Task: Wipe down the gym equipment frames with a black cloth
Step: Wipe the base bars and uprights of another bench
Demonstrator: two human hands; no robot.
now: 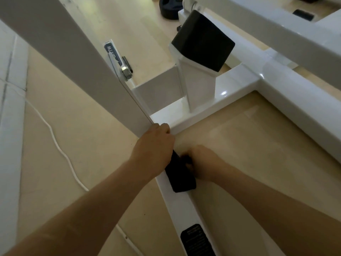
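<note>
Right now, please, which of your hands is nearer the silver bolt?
Left: left hand grips the frame below the bolt; right hand grips the black cloth farther down.

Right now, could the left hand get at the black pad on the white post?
Probably yes: the left hand holds the white frame, and nothing blocks the way up to the black pad.

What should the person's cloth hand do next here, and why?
Probably slide the black cloth along the white bar toward the black label: the right hand holds it on the bar just below where the left hand grips it, so that stretch lies open.
</note>
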